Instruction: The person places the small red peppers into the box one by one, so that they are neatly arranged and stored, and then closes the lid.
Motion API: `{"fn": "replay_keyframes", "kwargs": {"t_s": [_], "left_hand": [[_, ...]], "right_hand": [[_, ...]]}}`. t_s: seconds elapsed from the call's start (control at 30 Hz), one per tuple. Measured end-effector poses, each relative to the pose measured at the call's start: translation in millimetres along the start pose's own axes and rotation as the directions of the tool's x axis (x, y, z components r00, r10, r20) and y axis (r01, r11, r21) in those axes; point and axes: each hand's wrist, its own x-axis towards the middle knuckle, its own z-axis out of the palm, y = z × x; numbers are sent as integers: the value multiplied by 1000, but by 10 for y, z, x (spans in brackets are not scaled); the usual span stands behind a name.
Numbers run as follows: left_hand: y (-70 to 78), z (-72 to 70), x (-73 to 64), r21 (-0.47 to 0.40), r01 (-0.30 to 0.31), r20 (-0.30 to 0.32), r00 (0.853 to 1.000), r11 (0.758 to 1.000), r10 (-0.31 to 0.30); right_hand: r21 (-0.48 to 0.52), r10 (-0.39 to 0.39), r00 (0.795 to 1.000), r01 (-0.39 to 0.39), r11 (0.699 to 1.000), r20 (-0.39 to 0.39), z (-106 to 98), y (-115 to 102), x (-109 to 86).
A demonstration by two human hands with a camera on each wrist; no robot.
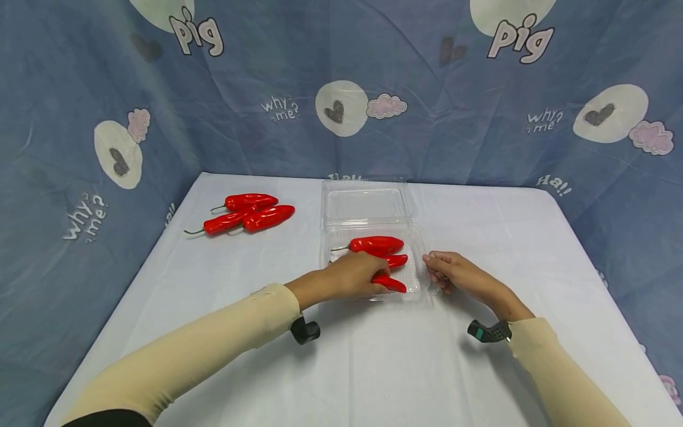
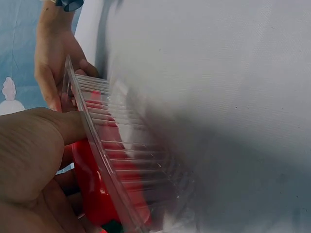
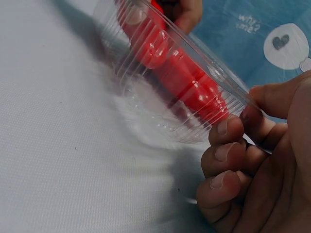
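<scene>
A clear plastic clamshell box (image 1: 325, 240) lies on the white cloth, its lid (image 1: 368, 201) opened flat toward the back. Inside it are three red chili peppers, lying crosswise: a far one (image 1: 376, 245), a middle one (image 1: 396, 261) and a near one (image 1: 389, 283). My left hand (image 1: 352, 276) reaches into the box and holds the near pepper (image 2: 92, 184), whose green stem end shows in the left wrist view. With thumb and forefinger, my right hand (image 1: 461, 276) pinches the box's right rim (image 3: 228, 85); its other fingers are curled below the rim.
Three more red peppers (image 1: 269, 218) lie in a loose pile at the back left of the cloth-covered table (image 1: 512, 237). A blue printed curtain (image 1: 437, 142) stands behind the table and along its sides.
</scene>
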Motion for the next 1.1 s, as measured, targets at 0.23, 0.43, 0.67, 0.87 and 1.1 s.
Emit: {"fn": "replay_keyframes", "kwargs": {"t_s": [0.23,0.43,0.67,0.87,1.1], "left_hand": [[0,-5,-11,-11,13,13,1000,1000,-13],[1,-27,-41,-22,15,16,1000,1000,-15],[-31,-41,-73,-32,-10,9,1000,999,10],[-101,-78,-140,-91,-53,1,999,994,54],[-227,-242,-246,-161,-85,-29,996,983,81]], "right_hand": [[0,0,1000,0,1000,2,6,6,5],[3,-3,1000,3,1000,2,10,4,4],[8,-1,1000,1,1000,-2,13,-1,-4],[14,-2,1000,2,1000,0,18,-1,-8],[15,-5,1000,5,1000,2,2,0,-2]]}}
